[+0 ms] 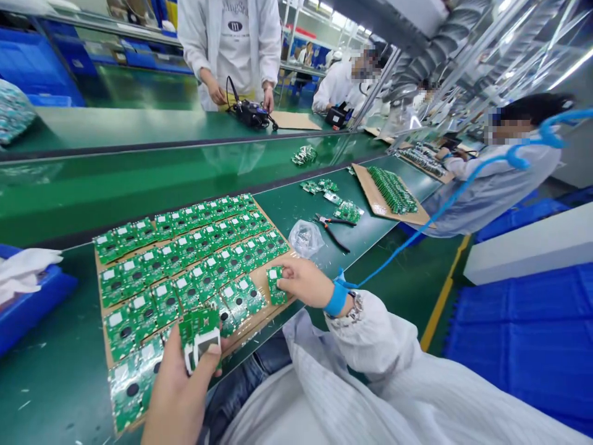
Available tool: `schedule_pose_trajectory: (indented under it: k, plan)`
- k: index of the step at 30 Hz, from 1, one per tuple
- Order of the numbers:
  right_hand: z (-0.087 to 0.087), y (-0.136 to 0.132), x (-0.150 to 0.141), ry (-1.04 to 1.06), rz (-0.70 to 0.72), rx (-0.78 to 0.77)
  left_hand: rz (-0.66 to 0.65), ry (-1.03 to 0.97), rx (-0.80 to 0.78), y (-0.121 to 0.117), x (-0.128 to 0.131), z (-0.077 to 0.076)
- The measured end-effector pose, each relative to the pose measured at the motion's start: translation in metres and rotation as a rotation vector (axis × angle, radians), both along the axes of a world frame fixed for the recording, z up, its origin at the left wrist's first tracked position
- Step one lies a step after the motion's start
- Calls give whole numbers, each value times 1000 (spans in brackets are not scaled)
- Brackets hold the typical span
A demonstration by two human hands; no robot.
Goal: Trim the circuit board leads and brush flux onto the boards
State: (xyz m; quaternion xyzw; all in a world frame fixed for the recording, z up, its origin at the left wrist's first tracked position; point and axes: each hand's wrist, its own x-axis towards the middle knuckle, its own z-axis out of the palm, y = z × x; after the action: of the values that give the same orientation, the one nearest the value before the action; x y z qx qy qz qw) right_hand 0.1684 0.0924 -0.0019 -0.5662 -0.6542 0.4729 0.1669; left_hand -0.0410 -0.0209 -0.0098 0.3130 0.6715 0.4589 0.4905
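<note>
My left hand (178, 395) is at the bottom of the view, gripping a green circuit board (200, 327) with a white part on it. My right hand (301, 282) wears a blue wrist strap (336, 298), and its fingers pinch a small green circuit board (277, 285). That board is at the near edge of a cardboard sheet (252, 327). Several rows of similar boards (185, 266) lie on the sheet, close to both hands.
Side cutters (331, 225) and a clear plastic bag (306, 238) lie on the green bench (296, 210) beside loose boards (347, 211). Packed boards sit on cardboard (391, 191) further along. A blue bin (32, 303) holds white cloth. Co-workers sit nearby.
</note>
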Motion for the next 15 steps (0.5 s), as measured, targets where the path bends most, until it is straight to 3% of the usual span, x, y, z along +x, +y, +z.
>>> schedule_pose_trajectory:
  k: [3, 9, 15]
  plan:
    - [-6, 2, -4, -60, -27, 72, -29, -90, -91, -3, 2, 1]
    - [-17, 2, -14, -60, -68, 161, -68, -22, -127, -5, 12, 16]
    - [-25, 2, -16, -21, -114, 167, -112, 40, -120, -5, 13, 17]
